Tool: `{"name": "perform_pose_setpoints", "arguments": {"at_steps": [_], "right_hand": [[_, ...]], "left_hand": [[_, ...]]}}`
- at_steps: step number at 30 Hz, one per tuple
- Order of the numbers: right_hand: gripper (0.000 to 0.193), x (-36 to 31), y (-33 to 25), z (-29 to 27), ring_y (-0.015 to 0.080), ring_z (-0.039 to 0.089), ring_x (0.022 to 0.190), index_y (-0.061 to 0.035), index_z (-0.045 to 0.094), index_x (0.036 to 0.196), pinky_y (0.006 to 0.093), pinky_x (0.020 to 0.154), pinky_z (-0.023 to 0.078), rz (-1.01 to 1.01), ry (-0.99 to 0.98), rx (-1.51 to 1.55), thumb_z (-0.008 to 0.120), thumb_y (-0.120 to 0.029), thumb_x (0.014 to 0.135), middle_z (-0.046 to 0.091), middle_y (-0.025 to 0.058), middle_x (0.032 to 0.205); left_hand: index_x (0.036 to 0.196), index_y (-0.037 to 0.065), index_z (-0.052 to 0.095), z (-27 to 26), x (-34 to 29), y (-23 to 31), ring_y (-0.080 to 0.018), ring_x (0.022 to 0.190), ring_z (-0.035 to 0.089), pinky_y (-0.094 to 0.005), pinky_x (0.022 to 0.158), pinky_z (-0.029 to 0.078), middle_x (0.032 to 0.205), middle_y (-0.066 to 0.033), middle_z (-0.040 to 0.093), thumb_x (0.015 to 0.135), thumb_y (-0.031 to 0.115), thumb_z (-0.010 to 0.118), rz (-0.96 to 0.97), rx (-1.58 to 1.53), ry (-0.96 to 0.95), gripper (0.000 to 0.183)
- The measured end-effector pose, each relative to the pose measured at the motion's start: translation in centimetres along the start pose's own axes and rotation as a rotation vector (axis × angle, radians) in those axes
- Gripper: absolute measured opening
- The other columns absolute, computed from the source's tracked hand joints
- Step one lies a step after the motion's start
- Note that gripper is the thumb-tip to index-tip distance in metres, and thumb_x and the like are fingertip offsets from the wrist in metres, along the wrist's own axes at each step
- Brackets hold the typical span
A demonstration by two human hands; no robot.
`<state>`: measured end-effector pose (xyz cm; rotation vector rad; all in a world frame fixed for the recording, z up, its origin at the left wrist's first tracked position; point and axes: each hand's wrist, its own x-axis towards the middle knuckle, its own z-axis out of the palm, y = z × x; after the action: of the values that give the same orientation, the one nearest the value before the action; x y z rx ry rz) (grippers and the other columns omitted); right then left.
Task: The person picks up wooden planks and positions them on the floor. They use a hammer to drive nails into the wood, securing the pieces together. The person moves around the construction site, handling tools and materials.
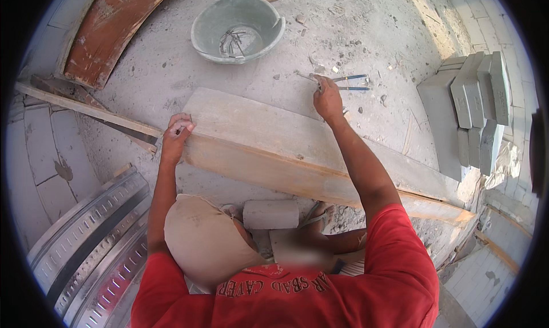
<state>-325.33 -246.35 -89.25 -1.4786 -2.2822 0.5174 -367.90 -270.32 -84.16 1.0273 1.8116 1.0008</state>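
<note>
A long wooden formwork box (269,148), grey with dust, lies slantwise across the ground in front of me. At its left end my left hand (178,135) rests against the corner, thumb and fingers pinched together; whatever is between them is too small to make out. My right hand (328,99) reaches over the far side of the box, its fingers closed around the head of blue-handled pincers (353,88). The two handles point right and stand apart. My fingers partly cover the pincers' head, close to the dusty floor.
A grey tub (209,28) with several thin rods or wires inside stands beyond the box. Grey blocks (443,114) are stacked at the right. Slotted metal strips (94,214) lie at the lower left, below a wooden batten (86,108). A curved brown panel (111,28) leans at the upper left.
</note>
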Motion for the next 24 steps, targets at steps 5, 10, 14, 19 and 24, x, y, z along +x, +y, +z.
{"name": "perform_pose_setpoints", "arguments": {"at_steps": [5, 10, 14, 19, 24], "right_hand": [[0.054, -1.0, 13.7, -8.1, 0.0403, 0.053, 0.124, -0.0057, 0.053, 0.138, 0.0457, 0.104, 0.047, 0.392, -0.162, -0.406, 0.050, -0.003, 0.084, 0.054, 0.0228, 0.136], [0.058, -11.8, 17.7, -10.0, 0.0374, 0.052, 0.126, -0.0084, 0.049, 0.142, 0.0447, 0.104, 0.048, 0.464, -0.337, -0.353, 0.054, -0.006, 0.084, 0.049, 0.0201, 0.142], [0.052, -8.9, 11.9, -11.0, 0.0353, 0.052, 0.127, -0.0089, 0.049, 0.142, 0.0456, 0.103, 0.049, 0.238, -0.533, -0.398, 0.055, -0.018, 0.091, 0.048, 0.0181, 0.146], [0.046, -6.7, 10.5, -19.2, 0.0313, 0.055, 0.123, -0.0098, 0.057, 0.132, 0.0462, 0.097, 0.048, -0.021, -0.292, -0.434, 0.065, -0.020, 0.087, 0.056, 0.0137, 0.137], [0.051, -5.8, 14.3, -20.8, 0.0377, 0.054, 0.122, -0.0050, 0.051, 0.135, 0.0473, 0.099, 0.050, 0.246, -0.189, -0.445, 0.067, -0.016, 0.087, 0.054, 0.0191, 0.136]], "left_hand": [[0.091, 0.001, 0.069, -0.9, -0.2, -1.8, -0.0187, 0.117, 0.053, -0.0309, 0.102, 0.039, 0.121, -0.0039, 0.055, 0.092, 0.021, 0.071, -0.032, -0.042, 0.007, 0.020], [0.089, 0.000, 0.066, 2.0, 1.0, 2.8, -0.0190, 0.111, 0.053, -0.0304, 0.096, 0.040, 0.121, -0.0055, 0.055, 0.093, 0.019, 0.069, 0.015, 0.091, -0.074, 0.019], [0.083, 0.002, 0.062, 0.7, -0.8, -3.2, -0.0173, 0.111, 0.050, -0.0320, 0.098, 0.039, 0.121, -0.0060, 0.052, 0.094, 0.023, 0.066, 0.058, -0.083, 0.020, 0.023], [0.085, 0.003, 0.067, -0.6, -0.7, -2.9, -0.0163, 0.109, 0.052, -0.0293, 0.090, 0.042, 0.122, -0.0055, 0.053, 0.092, 0.021, 0.070, -0.005, -0.048, 0.019, 0.019], [0.091, 0.002, 0.068, 0.0, 0.9, 0.8, -0.0184, 0.114, 0.053, -0.0323, 0.101, 0.040, 0.118, -0.0061, 0.055, 0.093, 0.018, 0.070, 0.065, 0.036, -0.028, 0.016]]}}
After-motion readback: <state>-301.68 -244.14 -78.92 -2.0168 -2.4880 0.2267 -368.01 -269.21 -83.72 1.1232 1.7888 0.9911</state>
